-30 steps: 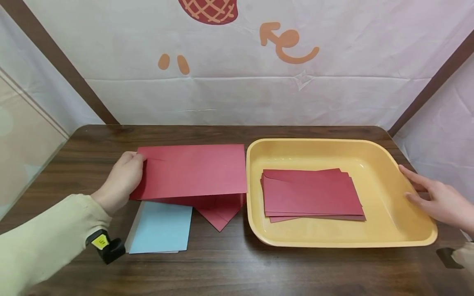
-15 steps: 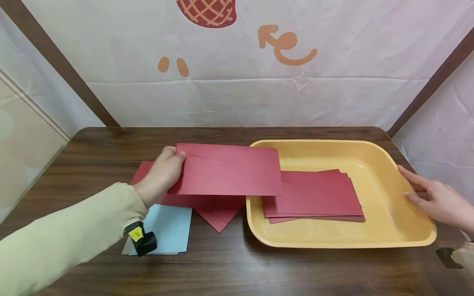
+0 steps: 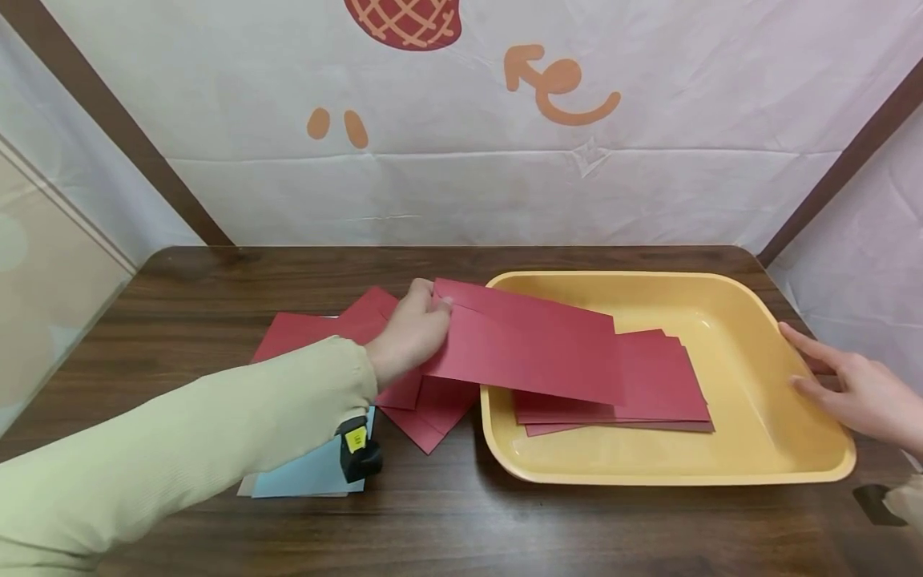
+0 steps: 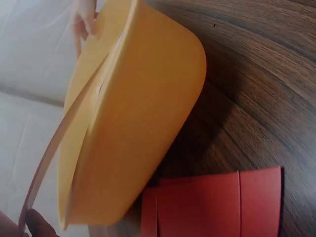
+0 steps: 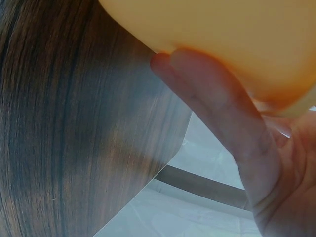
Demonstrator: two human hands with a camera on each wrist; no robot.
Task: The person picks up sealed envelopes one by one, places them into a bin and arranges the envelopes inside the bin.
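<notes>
My left hand [image 3: 411,332] pinches a red envelope [image 3: 530,344] by its left edge, thumb on top. The envelope slants over the left rim of a yellow plastic tray [image 3: 743,409] and overlaps the stack of red envelopes [image 3: 659,377] inside. In the left wrist view the held envelope [image 4: 53,140] shows edge-on above the tray. At the tray's right end, my right hand [image 3: 854,393] grips the rim, with fingers [image 5: 217,94] against the outer wall from below. More red envelopes [image 3: 436,421] lie on the table left of the tray, partly hidden by my left arm.
Light blue paper [image 3: 306,473] with a pale sheet under it lies on the dark wooden table [image 3: 461,529], partly under my left sleeve. A printed white cloth [image 3: 461,192] hangs behind the table.
My left hand has carried the red envelope rightward from above the table pile to over the tray, tilting its right end nearer to me. The right hand stays on the tray.
</notes>
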